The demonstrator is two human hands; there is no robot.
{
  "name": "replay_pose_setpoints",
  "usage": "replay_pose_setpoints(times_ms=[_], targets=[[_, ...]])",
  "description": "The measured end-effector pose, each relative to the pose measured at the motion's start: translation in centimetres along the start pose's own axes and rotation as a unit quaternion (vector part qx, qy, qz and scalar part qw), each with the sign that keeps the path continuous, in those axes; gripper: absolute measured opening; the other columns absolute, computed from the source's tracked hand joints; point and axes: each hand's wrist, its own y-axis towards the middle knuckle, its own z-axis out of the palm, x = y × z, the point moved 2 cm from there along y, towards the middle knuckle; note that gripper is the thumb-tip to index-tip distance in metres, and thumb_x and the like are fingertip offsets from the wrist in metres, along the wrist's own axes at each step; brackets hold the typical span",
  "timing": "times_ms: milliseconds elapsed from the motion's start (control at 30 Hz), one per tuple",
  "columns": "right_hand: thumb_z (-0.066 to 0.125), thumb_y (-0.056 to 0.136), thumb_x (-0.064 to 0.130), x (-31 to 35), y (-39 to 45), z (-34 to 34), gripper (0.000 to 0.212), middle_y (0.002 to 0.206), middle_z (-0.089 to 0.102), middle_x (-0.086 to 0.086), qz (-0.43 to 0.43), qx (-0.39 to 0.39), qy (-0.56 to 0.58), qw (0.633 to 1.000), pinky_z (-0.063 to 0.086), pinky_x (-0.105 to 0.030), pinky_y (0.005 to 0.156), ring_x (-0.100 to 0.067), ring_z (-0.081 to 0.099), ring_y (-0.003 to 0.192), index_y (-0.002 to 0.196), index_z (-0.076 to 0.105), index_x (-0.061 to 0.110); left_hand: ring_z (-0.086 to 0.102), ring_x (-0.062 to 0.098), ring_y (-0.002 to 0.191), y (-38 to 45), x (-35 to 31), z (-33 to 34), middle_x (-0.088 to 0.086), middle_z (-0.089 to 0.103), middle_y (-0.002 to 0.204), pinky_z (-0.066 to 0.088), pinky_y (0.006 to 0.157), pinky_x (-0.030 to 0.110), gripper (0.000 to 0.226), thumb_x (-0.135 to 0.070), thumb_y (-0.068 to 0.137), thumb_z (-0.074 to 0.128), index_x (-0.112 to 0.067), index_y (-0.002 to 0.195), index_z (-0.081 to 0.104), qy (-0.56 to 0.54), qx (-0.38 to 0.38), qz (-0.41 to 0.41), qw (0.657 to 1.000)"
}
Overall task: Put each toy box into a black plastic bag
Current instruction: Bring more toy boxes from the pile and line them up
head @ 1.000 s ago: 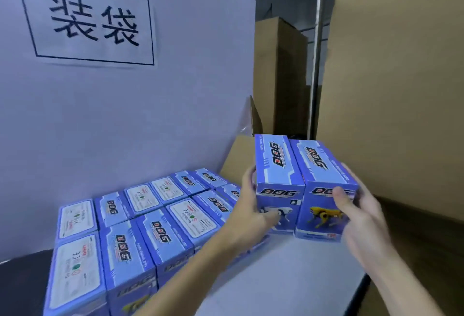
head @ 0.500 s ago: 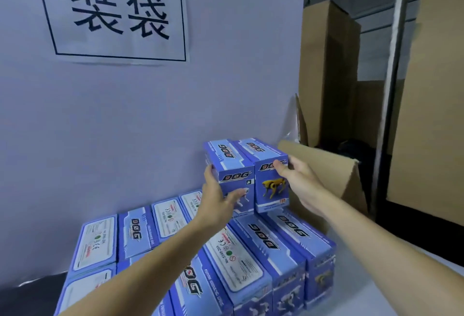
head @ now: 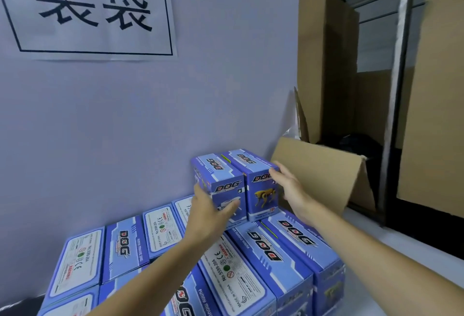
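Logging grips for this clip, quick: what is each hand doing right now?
Left hand: grips the left toy box, thumb across its front.
Right hand: fingers straight, pressing the right toy box from its side.

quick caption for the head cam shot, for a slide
Left hand and right hand press two upright blue toy boxes together above the flat layer of boxes.
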Motion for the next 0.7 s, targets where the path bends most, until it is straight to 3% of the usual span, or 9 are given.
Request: replay_pose_setpoints(times_ms=[33, 100, 167, 267, 400, 500, 600, 700], targets=[[0.047, 0.104, 0.036, 0.4, -0.6, -0.4, 0.053, 0.154, 0.042, 0.004, -0.005, -0.013, -0.013, 1.000, 0.032, -0.030, 0.100, -0.008, 0.044, 0.129, 0.154, 0.033, 0.025, 0.070, 0.011, 0.097, -0.4, -0.3, -0.3, 0.000, 0.072, 0.108, 0.055, 0.086, 0.034, 0.069, -0.040, 0.085, 0.076, -0.019, 0.132, 0.031, 0.014, -0.007, -0.001, 1.000], [0.047, 0.103, 0.035, 1.2, -2.3, -1.4, 0.052, 0.157, 0.037, 0.007, -0.024, -0.033, -0.025, 0.999, 0.027, -0.029, 0.102, -0.003, 0.038, 0.129, 0.153, 0.035, 0.026, 0.059, 0.022, 0.121, -1.6, -1.3, -1.2, 0.008, 0.059, 0.133, 0.048, 0.102, 0.041, 0.079, -0.046, 0.087, 0.072, -0.019, 0.145, 0.026, 0.060, -0.030, 0.009, 0.998], [0.048, 0.103, 0.035, 1.9, -4.8, -2.8, 0.040, 0.152, 0.044, 0.011, -0.046, -0.044, -0.050, 0.997, 0.029, -0.028, 0.101, -0.001, 0.040, 0.127, 0.144, 0.046, 0.037, 0.038, 0.023, 0.139, -3.5, -2.6, -1.9, 0.007, 0.037, 0.153, 0.034, 0.108, 0.035, 0.080, -0.045, 0.092, 0.064, -0.013, 0.152, 0.022, 0.117, -0.062, 0.033, 0.991], [0.046, 0.104, 0.041, 3.0, -9.7, -4.6, 0.024, 0.136, 0.052, 0.027, -0.060, -0.020, -0.131, 0.989, 0.034, -0.025, 0.103, 0.005, 0.044, 0.128, 0.118, 0.058, 0.056, 0.033, 0.018, 0.134, -7.3, -4.5, -1.8, 0.003, 0.039, 0.147, 0.031, 0.106, 0.032, 0.064, -0.038, 0.096, 0.056, -0.015, 0.150, 0.030, 0.145, -0.065, 0.078, 0.984], [0.046, 0.102, 0.046, 4.5, -17.9, -6.8, 0.022, 0.120, 0.057, 0.043, -0.073, -0.015, -0.252, 0.965, 0.036, -0.011, 0.096, 0.022, 0.046, 0.118, 0.110, 0.064, 0.056, 0.037, 0.008, 0.121, -13.3, -6.8, 1.2, -0.010, 0.044, 0.129, 0.030, 0.099, 0.023, 0.042, -0.028, 0.097, 0.055, -0.024, 0.136, 0.042, 0.110, 0.029, 0.152, 0.982], [0.048, 0.102, 0.039, 5.7, -24.8, -9.2, 0.022, 0.116, 0.064, 0.034, -0.074, -0.082, -0.312, 0.944, 0.039, -0.005, 0.088, 0.018, 0.051, 0.114, 0.112, 0.067, 0.045, 0.047, 0.001, 0.115, -17.9, -8.6, 4.5, -0.012, 0.052, 0.124, 0.037, 0.092, 0.017, 0.029, -0.023, 0.096, 0.057, -0.028, 0.124, 0.049, 0.065, 0.125, 0.187, 0.972], [0.047, 0.102, 0.039, 7.0, -31.9, -11.9, 0.025, 0.118, 0.061, 0.029, -0.039, -0.142, -0.415, 0.898, 0.039, -0.010, 0.094, 0.012, 0.050, 0.117, 0.119, 0.064, 0.039, 0.057, 0.001, 0.102, -21.9, -10.5, 8.0, -0.009, 0.060, 0.111, 0.042, 0.080, 0.010, 0.024, -0.018, 0.094, 0.061, -0.032, 0.113, 0.054, 0.010, 0.240, 0.214, 0.947], [0.044, 0.101, 0.042, 9.5, -38.4, -14.1, 0.030, 0.122, 0.057, 0.028, 0.003, -0.196, -0.489, 0.850, 0.044, -0.019, 0.096, 0.006, 0.049, 0.117, 0.126, 0.061, 0.039, 0.059, 0.006, 0.100, -26.2, -12.4, 12.0, -0.014, 0.059, 0.109, 0.048, 0.079, 0.016, 0.025, -0.028, 0.095, 0.062, -0.042, 0.113, 0.051, -0.005, 0.356, 0.229, 0.906]])
